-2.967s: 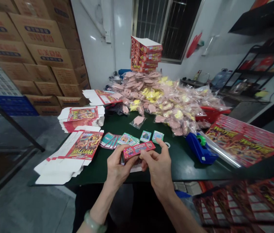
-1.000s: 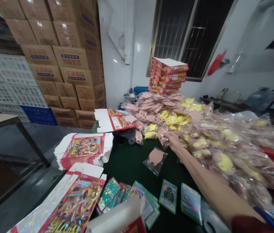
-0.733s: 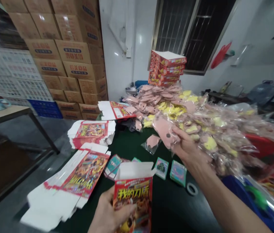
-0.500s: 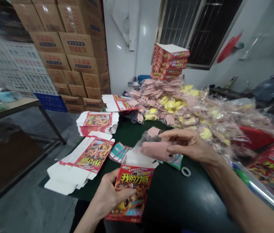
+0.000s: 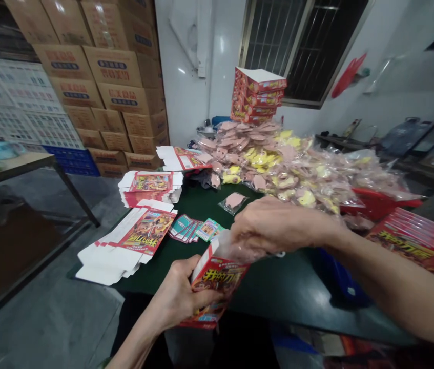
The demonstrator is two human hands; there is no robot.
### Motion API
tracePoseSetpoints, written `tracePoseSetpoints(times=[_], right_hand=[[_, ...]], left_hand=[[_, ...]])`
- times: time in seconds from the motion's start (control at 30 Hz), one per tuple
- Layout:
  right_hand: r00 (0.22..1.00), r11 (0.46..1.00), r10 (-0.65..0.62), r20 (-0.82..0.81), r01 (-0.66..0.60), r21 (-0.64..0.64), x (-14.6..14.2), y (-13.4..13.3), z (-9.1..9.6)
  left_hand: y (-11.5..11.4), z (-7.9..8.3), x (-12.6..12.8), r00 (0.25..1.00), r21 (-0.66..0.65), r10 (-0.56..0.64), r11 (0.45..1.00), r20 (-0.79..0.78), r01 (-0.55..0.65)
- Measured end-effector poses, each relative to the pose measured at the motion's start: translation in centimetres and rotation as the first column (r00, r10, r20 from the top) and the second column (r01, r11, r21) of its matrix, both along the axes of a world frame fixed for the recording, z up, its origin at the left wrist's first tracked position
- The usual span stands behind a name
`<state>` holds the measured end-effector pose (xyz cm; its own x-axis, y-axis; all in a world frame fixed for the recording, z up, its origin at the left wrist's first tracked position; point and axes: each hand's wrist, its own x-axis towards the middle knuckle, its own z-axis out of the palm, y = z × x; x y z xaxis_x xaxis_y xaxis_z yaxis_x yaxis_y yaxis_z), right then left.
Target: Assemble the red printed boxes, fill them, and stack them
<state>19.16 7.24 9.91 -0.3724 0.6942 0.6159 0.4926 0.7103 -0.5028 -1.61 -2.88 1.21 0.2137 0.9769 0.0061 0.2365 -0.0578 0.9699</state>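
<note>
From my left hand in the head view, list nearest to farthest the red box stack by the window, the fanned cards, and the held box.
1. Held box: in your left hand.
2. Fanned cards: just beyond that hand.
3. Red box stack: far back.

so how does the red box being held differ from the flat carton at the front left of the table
The held box is opened out into a box shape, while the flat carton is collapsed. The held box is tilted in the left hand, with the right hand at its top; the flat carton lies on the table, clear of both hands. Both have red printed fronts with yellow lettering.
</note>
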Motion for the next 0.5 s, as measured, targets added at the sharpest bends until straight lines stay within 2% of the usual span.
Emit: tracePoseSetpoints(times=[0.07, 0.17, 0.3, 0.4, 0.5], right_hand=[[0.998, 0.998, -0.002, 0.065, -0.002, 0.07, -0.7, -0.7, 0.4], [0.985, 0.982, -0.004, 0.175, -0.029, 0.186, -1.8, -2.0, 1.9], [0.933, 0.952, -0.054, 0.356, -0.059, 0.3, -2.1, -3.4, 4.0], [0.913, 0.954, 0.003, 0.409, -0.126, 0.273, -1.3, -4.1, 3.5], [0.91, 0.936, 0.074, 0.408, -0.204, 0.285, -0.8, -4.2, 1.4]], left_hand=[[0.1, 0.0, 0.5, 1.0, 0.012, -0.023, 1.0, 0.018, 0.023], [0.4, -0.5, 0.8, 0.993, 0.019, -0.021, 1.0, 0.116, 0.019], [0.8, -1.4, 0.8, 0.972, 0.045, 0.118, 0.991, 0.201, -0.129], [1.2, -1.8, 1.0, 0.968, 0.089, 0.174, 0.977, 0.18, -0.192], [1.6, -2.2, 1.4, 0.975, 0.097, 0.145, 0.982, 0.17, -0.163]])
